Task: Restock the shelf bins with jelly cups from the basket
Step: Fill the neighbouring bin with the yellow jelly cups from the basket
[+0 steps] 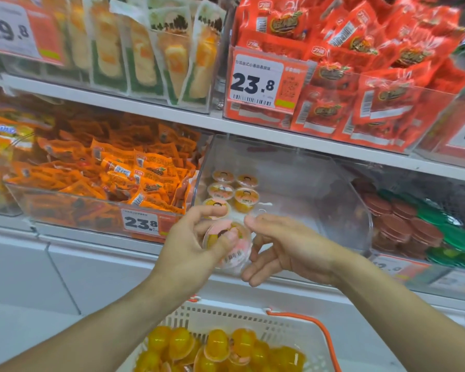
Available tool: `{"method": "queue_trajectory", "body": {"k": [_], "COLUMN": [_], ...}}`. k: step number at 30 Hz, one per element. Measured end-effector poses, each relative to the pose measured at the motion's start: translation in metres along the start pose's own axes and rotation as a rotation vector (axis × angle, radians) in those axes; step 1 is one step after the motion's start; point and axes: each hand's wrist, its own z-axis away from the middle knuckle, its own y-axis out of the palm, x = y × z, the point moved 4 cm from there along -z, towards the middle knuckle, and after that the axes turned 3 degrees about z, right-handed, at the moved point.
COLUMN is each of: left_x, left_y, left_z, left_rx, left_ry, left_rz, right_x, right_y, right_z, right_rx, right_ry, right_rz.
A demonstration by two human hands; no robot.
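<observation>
My left hand grips a jelly cup with a pink lid, held tilted just in front of the clear shelf bin. My right hand is beside the cup on its right, fingers loosely curled and touching its edge; it holds nothing of its own. Inside the bin, several jelly cups stand upright in two rows at its left side. Below, the white basket with an orange handle holds several yellow jelly cups.
An adjacent bin of orange snack packets sits to the left with a 23.8 price tag. Red and green cups fill the bin to the right. The shelf above carries red packets and pale packaged snacks.
</observation>
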Motion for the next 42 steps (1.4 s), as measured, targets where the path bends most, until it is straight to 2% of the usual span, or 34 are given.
{"method": "queue_trajectory", "body": {"k": [3, 5, 9, 12, 15, 20, 23, 27, 34, 37, 39, 41, 42], "left_x": [-0.010, -0.014, -0.019, -0.020, -0.010, 0.012, 0.016, 0.018, 0.022, 0.023, 0.023, 0.022, 0.023], "left_y": [0.000, -0.001, -0.004, -0.003, 0.002, 0.003, 0.002, 0.006, 0.004, 0.005, 0.004, 0.003, 0.003], "left_z": [0.004, 0.005, 0.000, -0.001, -0.002, -0.005, -0.006, -0.006, -0.007, -0.007, -0.007, -0.007, -0.007], "left_rx": [-0.025, -0.049, -0.070, -0.036, 0.070, 0.182, 0.173, 0.182, 0.192, 0.203, 0.210, 0.220, 0.218], "left_ry": [0.217, 0.264, 0.278, 0.322, 0.338, 0.264, 0.286, 0.314, 0.321, 0.322, 0.325, 0.324, 0.325], "left_rz": [-0.200, -0.220, -0.249, -0.520, -0.817, -1.054, -1.082, -1.138, -1.176, -1.187, -1.185, -1.181, -1.173], "right_x": [-0.002, 0.002, 0.011, 0.015, 0.012, -0.019, -0.028, -0.023, -0.025, -0.016, -0.003, 0.016, 0.024], "right_y": [0.004, 0.004, -0.009, -0.037, -0.071, -0.097, -0.099, -0.094, -0.093, -0.093, -0.094, -0.084, -0.070], "right_z": [0.000, 0.000, -0.003, -0.014, -0.039, -0.091, -0.108, -0.115, -0.120, -0.111, -0.101, -0.082, -0.067], "right_rx": [0.006, -0.036, -0.326, -0.512, -0.626, -0.612, -0.595, -0.578, -0.572, -0.553, -0.632, -0.822, -0.892], "right_ry": [-0.015, -0.087, -0.264, -0.298, -0.179, 0.183, 0.289, 0.284, 0.290, 0.324, 0.236, -0.062, -0.273], "right_rz": [0.053, 0.088, 0.099, 0.023, 0.019, 0.228, 0.306, 0.415, 0.417, 0.565, 0.820, 1.124, 1.173]}}
